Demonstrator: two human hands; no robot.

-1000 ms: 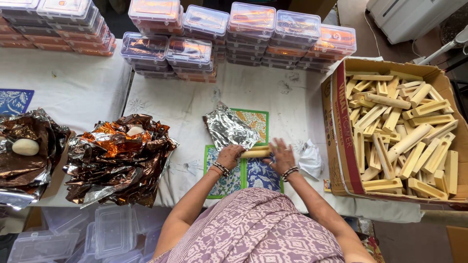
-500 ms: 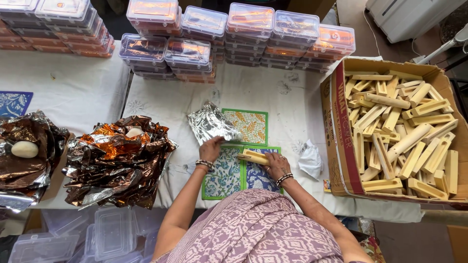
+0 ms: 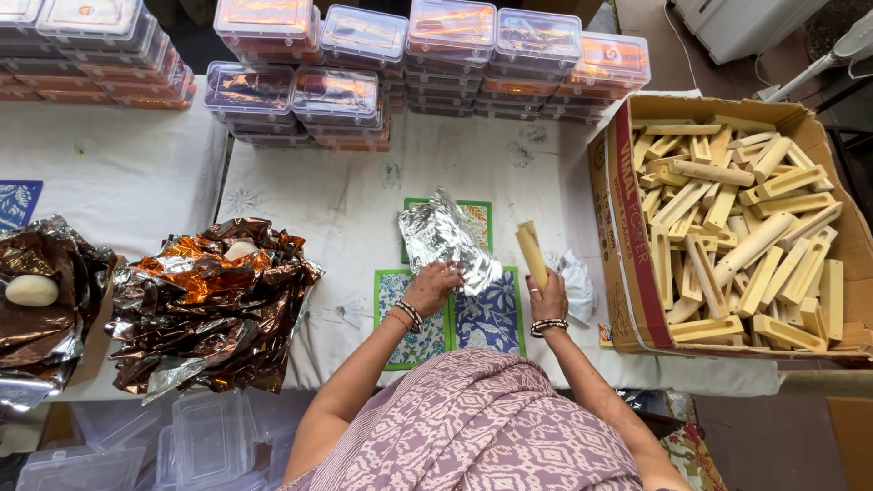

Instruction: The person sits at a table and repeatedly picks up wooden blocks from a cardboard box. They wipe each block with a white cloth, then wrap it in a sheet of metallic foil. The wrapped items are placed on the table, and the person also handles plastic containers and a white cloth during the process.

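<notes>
Since a moment before, the right hand [image 3: 548, 298] had lifted the wooden stick [image 3: 531, 254] upright, fingers closed round it. Both hands worked over patterned mats [image 3: 491, 320] on a white tablecloth [image 3: 336, 218]. The left hand [image 3: 433, 285], fingers bent, touched the silver foil [image 3: 443, 236] at 12 o'clock. A cardboard box [image 3: 622, 218] of wooden pieces sat at 3 o'clock; stacked plastic boxes [image 3: 364, 55] stood farthest.
</notes>
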